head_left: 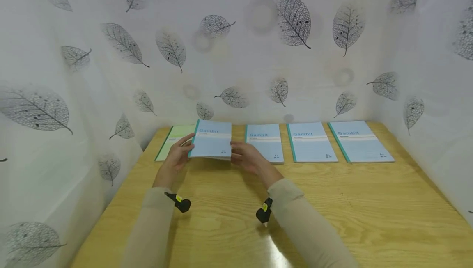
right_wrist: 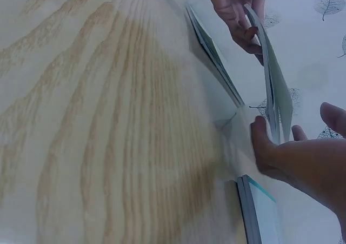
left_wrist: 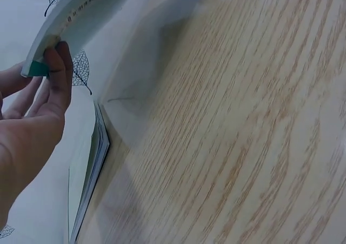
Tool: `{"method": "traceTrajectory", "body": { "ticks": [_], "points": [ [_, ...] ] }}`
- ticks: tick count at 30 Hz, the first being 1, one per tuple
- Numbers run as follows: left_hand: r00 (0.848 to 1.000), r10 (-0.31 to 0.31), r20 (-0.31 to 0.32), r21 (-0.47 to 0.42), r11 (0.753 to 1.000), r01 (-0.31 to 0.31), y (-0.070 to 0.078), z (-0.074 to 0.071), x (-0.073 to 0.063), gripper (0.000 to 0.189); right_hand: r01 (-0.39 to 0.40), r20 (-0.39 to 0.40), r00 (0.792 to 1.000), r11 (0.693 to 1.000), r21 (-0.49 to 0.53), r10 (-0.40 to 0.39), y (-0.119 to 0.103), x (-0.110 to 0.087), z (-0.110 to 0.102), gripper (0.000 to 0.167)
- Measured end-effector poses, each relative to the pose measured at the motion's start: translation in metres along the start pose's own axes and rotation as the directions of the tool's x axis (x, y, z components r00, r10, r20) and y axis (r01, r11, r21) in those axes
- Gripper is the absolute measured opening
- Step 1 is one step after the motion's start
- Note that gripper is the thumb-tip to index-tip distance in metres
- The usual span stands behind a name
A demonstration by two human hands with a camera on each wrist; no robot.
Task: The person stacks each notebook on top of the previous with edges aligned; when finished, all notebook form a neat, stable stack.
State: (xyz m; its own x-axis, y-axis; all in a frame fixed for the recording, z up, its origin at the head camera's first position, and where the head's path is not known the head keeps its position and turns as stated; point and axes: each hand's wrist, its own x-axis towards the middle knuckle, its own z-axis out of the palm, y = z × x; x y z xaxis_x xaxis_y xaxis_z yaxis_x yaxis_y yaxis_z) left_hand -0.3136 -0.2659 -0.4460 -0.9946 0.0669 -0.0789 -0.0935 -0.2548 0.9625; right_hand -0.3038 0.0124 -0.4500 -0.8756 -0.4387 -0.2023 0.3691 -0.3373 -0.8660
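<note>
Blue notebook (head_left: 212, 138) held clear of the counter (head_left: 221, 210), just left of centre in the head view.
The left hand (head_left: 178, 156) pinches its green-bound left edge, fingers curled underneath; the right hand (head_left: 249, 158) holds the opposite edge, with fingers on either side of it. At the left of the frame a green notebook (head_left: 170, 143) lies on the counter, partly hidden by the left hand and the raised notebook. From centre to right, a second notebook (head_left: 267, 147), a third notebook (head_left: 312, 143) and a fourth notebook (head_left: 361, 141), all blue, lie in a row before a leaf-printed curtain (head_left: 255, 62).
</note>
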Motion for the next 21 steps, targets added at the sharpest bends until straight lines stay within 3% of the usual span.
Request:
{"method": "traceTrajectory", "body": {
  "ticks": [6,9,15,21],
  "points": [
    [0.988,0.074,0.138,-0.026,0.997,-0.071,-0.003,0.006,-0.001,0.057,0.067,-0.101,0.992,0.997,-0.043,-0.071,-0.009,-0.004,-0.003,0.047],
    [0.985,0.085,0.149,-0.058,0.995,-0.077,-0.005,0.016,0.002,0.058,0.094,-0.174,0.979,0.994,-0.062,-0.104,-0.013,-0.006,-0.005,0.046],
    [0.984,0.074,0.164,-0.105,0.993,-0.058,-0.01,0.05,0.011,0.059,0.199,-0.349,0.921,0.979,0.045,-0.171,-0.022,-0.009,-0.015,0.048],
    [0.978,0.089,0.188,-0.131,0.989,-0.065,-0.014,0.085,0.023,0.058,0.305,-0.457,0.863,0.943,0.136,-0.213,-0.034,-0.014,-0.031,0.051]
  ]
}}
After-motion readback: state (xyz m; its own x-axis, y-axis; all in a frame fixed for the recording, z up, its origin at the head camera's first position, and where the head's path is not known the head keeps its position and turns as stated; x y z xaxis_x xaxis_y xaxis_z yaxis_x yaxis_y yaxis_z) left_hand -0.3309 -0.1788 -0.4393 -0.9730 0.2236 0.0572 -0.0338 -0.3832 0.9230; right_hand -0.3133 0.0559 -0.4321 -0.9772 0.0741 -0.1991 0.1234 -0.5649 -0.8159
